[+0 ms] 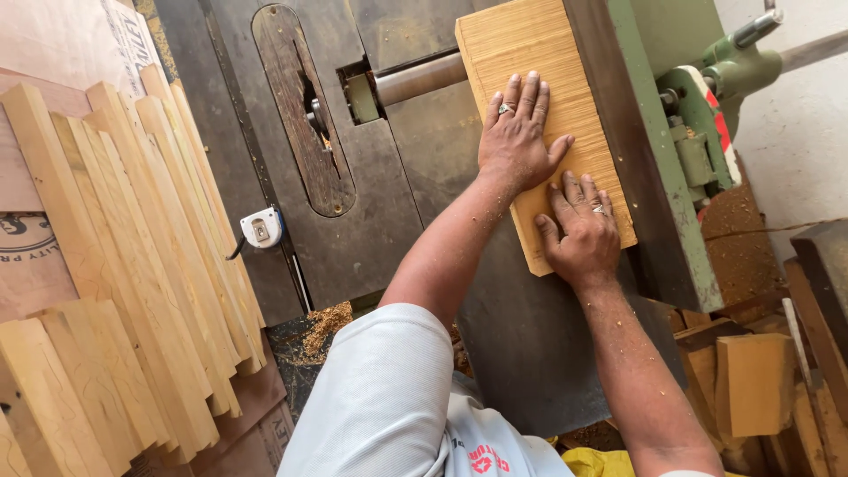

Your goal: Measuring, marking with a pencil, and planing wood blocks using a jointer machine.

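A thick, light wooden block (539,53) lies flat on the dark metal machine table (442,150), its right side against a green fence (658,132). My left hand (517,132) presses palm-down on the middle of the block, a ring on one finger. My right hand (579,234) presses flat on the block's near corner, just behind the left hand, also wearing a ring. A grey cutter cylinder (420,79) shows in the table gap left of the block.
A stack of long pale wooden slats (132,265) fills the left side. A white tape measure (262,228) lies at the table's edge. A wooden insert with a slot (300,106) sits in the table. Offcuts (755,380) and sawdust (327,322) lie lower down.
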